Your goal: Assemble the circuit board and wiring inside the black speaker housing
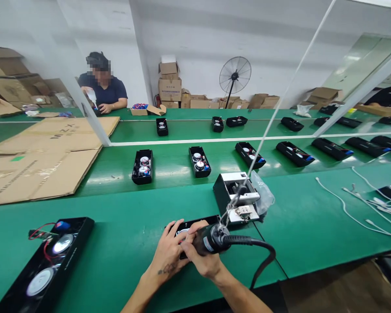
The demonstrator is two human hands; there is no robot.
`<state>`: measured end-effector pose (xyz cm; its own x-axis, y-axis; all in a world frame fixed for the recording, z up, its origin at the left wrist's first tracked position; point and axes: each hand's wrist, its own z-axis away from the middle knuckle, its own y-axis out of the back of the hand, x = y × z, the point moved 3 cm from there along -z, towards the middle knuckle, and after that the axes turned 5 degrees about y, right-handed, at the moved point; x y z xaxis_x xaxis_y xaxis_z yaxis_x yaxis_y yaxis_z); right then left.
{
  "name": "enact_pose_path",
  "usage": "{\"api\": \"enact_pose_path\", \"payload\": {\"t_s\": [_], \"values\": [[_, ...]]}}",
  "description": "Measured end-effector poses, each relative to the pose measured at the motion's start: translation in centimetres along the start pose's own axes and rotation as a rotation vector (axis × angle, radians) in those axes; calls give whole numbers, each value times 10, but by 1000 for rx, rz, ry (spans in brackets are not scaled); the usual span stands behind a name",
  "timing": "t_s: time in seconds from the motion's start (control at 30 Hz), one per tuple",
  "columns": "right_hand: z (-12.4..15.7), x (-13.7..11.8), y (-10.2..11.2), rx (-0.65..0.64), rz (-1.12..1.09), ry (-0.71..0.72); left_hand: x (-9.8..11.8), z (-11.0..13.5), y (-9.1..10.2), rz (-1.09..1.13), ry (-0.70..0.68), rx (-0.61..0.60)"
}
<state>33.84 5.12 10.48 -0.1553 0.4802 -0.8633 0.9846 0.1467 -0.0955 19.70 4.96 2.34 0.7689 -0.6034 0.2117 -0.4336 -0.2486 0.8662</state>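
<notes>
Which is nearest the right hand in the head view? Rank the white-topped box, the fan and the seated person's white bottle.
1. White-topped box: just beyond the right hand, slightly right.
2. White bottle: far left, across the benches.
3. Fan: by the back wall.

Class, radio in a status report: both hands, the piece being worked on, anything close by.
Right hand gripping electric screwdriver. Left hand steadying black speaker housing. Grey screw box just beyond; second open housing at left.

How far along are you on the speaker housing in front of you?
In hand: right hand holds the electric screwdriver over the speaker housing, which the left hand steadies. Done: open housings sit out on the conveyor belt. Left: another open housing waits at left.
</notes>
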Motion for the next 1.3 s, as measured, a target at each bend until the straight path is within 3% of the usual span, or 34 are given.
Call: {"api": "enact_pose_path", "payload": {"t_s": [0.1,0.3,0.47,0.8,0.97,1.07,1.13,1.3], "values": [[-3,-8,-2,-14,36,91,-1,3,-5,41,34,12],[-2,-8,-4,-73,139,146,0,5,-6,31,51,-34],[1,-8,-2,-122,229,193,-3,7,-8,107,53,7],[16,2,-13,-28,190,191,3,5,-9,74,70,85],[14,6,-11,33,153,176,-1,1,-7,21,11,136],[5,0,8,142,-79,69,-6,1,-1,84,-37,116],[-3,-9,34,269,-187,57,-11,6,2,129,-75,116],[-24,-37,127,700,77,192,-33,32,6,183,-41,212]]}}
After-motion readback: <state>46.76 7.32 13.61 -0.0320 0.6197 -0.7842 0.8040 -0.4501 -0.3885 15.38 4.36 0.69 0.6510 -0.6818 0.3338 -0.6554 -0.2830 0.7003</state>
